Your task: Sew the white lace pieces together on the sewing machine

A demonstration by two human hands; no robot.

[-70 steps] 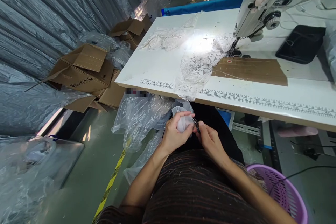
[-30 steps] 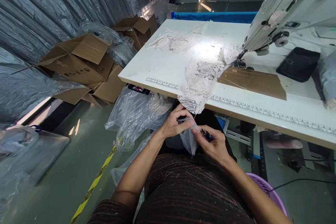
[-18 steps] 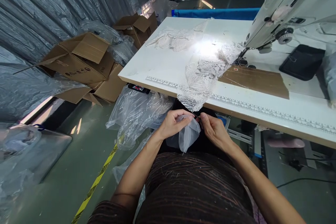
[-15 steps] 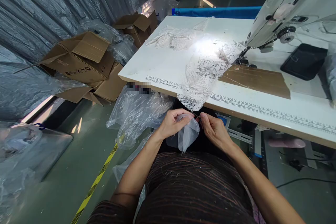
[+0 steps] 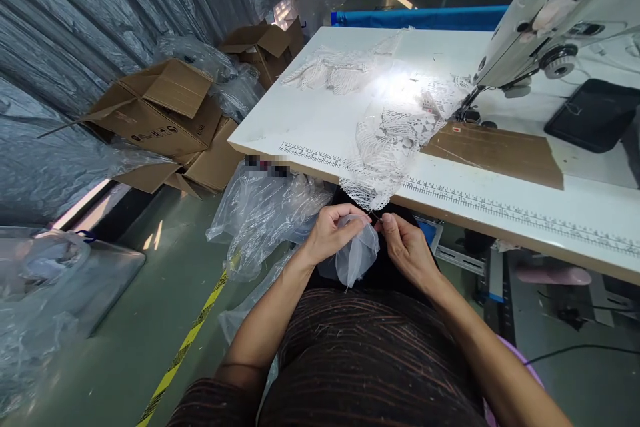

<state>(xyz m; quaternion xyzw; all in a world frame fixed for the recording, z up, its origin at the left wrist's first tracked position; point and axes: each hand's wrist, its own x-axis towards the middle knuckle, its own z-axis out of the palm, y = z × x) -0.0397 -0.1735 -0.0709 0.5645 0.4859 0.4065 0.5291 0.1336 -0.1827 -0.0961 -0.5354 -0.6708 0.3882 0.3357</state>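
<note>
My left hand (image 5: 336, 232) pinches a piece of sheer white fabric (image 5: 358, 255), which hangs below its fingers over my lap. Just to the right, my right hand (image 5: 406, 243) is closed, thumb against forefinger, on a thin dark tool (image 5: 376, 217) too small to name; its tip points at the left fingertips. White lace (image 5: 385, 147) drapes over the table's front edge right above both hands and runs back to the sewing machine's presser foot (image 5: 467, 107).
The sewing machine (image 5: 545, 33) stands on the white table (image 5: 280, 113), with a brown cardboard sheet (image 5: 500, 153) and a black phone-like object (image 5: 595, 117). More lace (image 5: 340, 73) lies further back. Cardboard boxes (image 5: 165, 113) and plastic bags (image 5: 270, 213) are at the left.
The view has shifted slightly, so the machine sits a little further right. Both hands keep nearly the same pose, the fabric still in the left one.
</note>
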